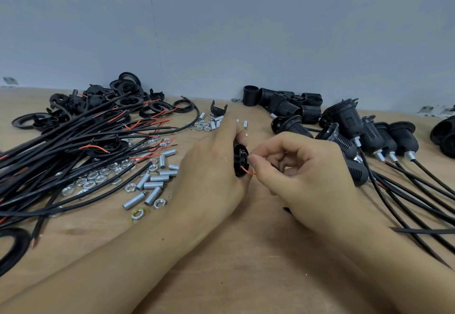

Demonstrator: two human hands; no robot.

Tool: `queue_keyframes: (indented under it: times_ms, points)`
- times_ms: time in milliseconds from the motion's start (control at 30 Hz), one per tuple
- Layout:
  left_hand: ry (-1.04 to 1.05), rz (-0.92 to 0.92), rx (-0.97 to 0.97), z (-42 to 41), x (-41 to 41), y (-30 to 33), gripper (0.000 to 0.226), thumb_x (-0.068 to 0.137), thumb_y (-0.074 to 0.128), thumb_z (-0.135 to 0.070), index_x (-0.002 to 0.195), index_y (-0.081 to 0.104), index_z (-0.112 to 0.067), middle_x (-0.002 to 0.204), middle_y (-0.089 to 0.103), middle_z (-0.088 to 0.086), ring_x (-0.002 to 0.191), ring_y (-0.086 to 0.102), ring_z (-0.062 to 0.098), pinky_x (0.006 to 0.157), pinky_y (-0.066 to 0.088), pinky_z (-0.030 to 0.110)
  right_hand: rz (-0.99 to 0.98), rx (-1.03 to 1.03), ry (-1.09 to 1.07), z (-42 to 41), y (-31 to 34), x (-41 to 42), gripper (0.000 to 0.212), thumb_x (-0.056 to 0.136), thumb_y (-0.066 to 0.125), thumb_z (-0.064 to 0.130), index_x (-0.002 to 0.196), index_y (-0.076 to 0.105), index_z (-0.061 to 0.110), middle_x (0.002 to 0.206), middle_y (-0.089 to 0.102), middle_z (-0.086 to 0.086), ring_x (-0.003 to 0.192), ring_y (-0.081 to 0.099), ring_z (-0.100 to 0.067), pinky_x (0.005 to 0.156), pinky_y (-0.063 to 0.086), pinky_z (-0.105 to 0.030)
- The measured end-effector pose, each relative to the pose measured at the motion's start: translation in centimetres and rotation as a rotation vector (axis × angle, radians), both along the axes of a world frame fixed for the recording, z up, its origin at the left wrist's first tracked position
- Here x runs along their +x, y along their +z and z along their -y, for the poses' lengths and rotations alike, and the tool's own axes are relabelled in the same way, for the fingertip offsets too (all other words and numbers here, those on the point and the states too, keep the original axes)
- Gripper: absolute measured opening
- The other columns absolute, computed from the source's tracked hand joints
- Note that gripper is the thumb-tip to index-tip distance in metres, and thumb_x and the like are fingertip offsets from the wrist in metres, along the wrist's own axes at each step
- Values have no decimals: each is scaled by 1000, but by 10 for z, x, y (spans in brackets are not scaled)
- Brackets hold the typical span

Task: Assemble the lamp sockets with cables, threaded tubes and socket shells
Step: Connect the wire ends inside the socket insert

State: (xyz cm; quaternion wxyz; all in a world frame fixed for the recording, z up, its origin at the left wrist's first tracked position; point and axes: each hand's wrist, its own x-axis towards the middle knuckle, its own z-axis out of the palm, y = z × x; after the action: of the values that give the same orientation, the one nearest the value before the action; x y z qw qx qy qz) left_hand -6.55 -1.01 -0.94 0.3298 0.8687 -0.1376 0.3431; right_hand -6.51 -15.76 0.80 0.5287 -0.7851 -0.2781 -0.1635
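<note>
- A black socket core sits at the middle of the view, just above the surface, its open face turned to the right.
- The left hand is wrapped around the core from behind, fingers closed on it.
- A thin red wire comes out of the core's face and curves right to the right hand.
- The right hand pinches that wire between thumb and forefinger, right beside the core; its other fingers are curled in.
- A black lead probably runs from the core under the right hand, but the hand hides it.
- Left of the hands lie loose threaded tubes and hex nuts, scattered on the surface.
- Over and beside them spreads a bundle of black cables with bared red ends.
- Behind the cables, near the wall, is a heap of black rings and caps.
- A smaller cluster of tubes and nuts lies ahead of the left hand, next to one black clip.
- At the far right back stand empty threaded shells.
- In front of those, finished sockets lie in a row, their cables trailing toward the near right edge.
</note>
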Motion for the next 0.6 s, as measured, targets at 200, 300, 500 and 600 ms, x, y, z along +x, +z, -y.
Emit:
queue_keyframes:
  times_ms: [200, 300, 500, 600]
  points:
    - [-2, 20, 51, 1, -3, 2, 34, 70, 72, -9, 90, 47, -21, 73, 50, -10, 66, 50, 24, 53, 42, 39, 309, -245, -89, 1, 4, 1, 7, 80, 69, 11, 73, 69, 11, 59, 52, 3, 61, 49, -16, 55, 39, -21]
    - [-16, -11, 21, 1, -3, 2, 33, 71, 73, -12, 88, 47, -21, 73, 54, -8, 67, 52, 26, 55, 43, 41, 271, -237, -56, 2, 4, 1, 9, 84, 66, 14, 76, 69, 12, 61, 53, 0, 62, 50, -18, 54, 39, -21]
    - [-11, -54, 9, 1, -4, 2, 35, 70, 74, -12, 87, 46, -23, 70, 49, -13, 69, 53, 26, 55, 42, 39, 120, -167, 11, 4, 2, 1, 7, 83, 66, 18, 80, 71, 16, 62, 56, 1, 60, 48, -16, 50, 39, -17]
    - [-5, -59, 6, 1, -2, 2, 35, 69, 72, -11, 86, 45, -23, 68, 46, -16, 67, 49, 23, 54, 35, 35, 137, -162, 5, 4, 2, 1, 3, 83, 72, 12, 83, 73, 15, 61, 52, 9, 59, 48, -11, 52, 40, -14]
